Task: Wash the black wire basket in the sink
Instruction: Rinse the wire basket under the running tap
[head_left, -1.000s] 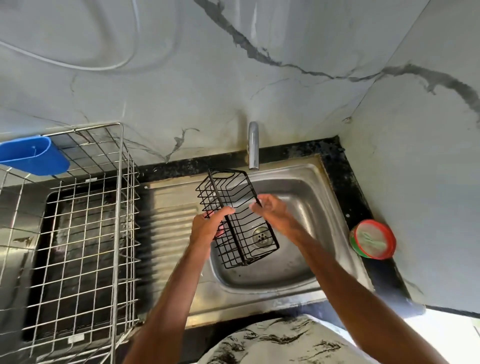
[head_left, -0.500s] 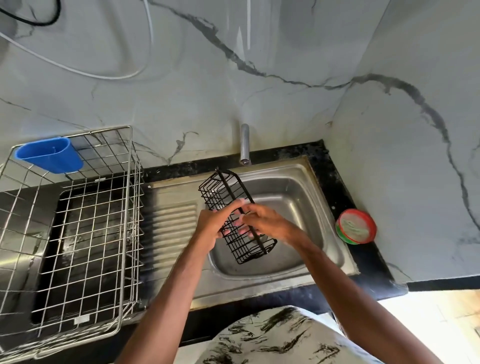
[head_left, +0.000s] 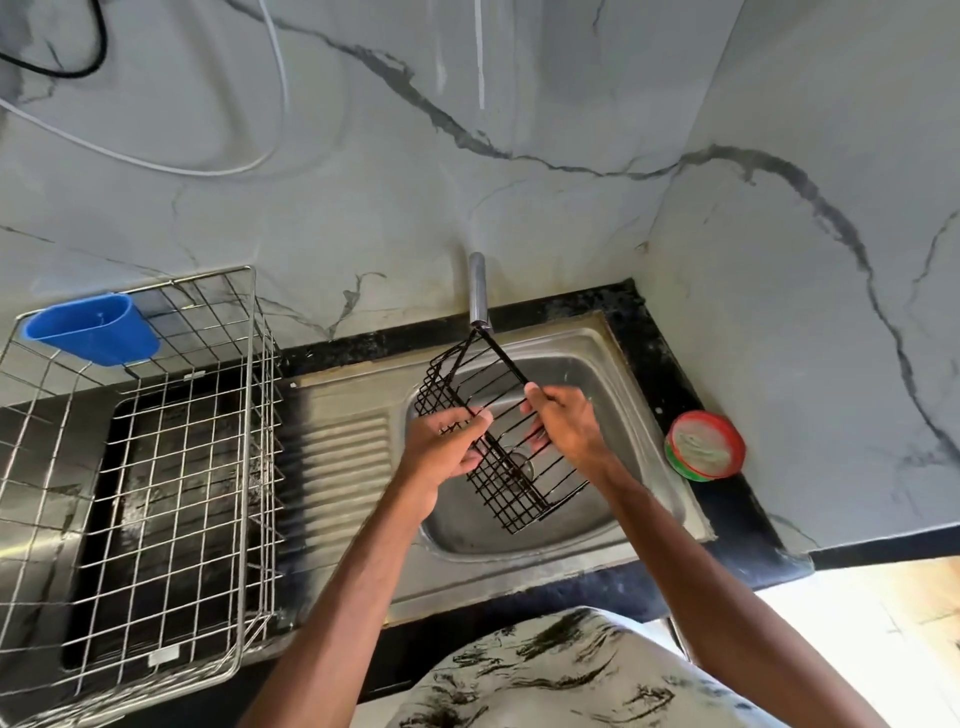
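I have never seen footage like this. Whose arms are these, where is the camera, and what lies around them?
There is no machine: a person wears one wide-angle camera on the head, looking down at their own bare arms. The left hand and right hand both grip a black wire basket, held tilted over the stainless steel sink, near the metal tap spout. To the left stands a large silver wire dish rack with a blue plastic holder hung on its corner. On the black counter at the right sits a round red-rimmed tub.

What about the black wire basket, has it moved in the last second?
Yes. The black wire basket has turned, and its far corner has shifted right, to just under the faucet.
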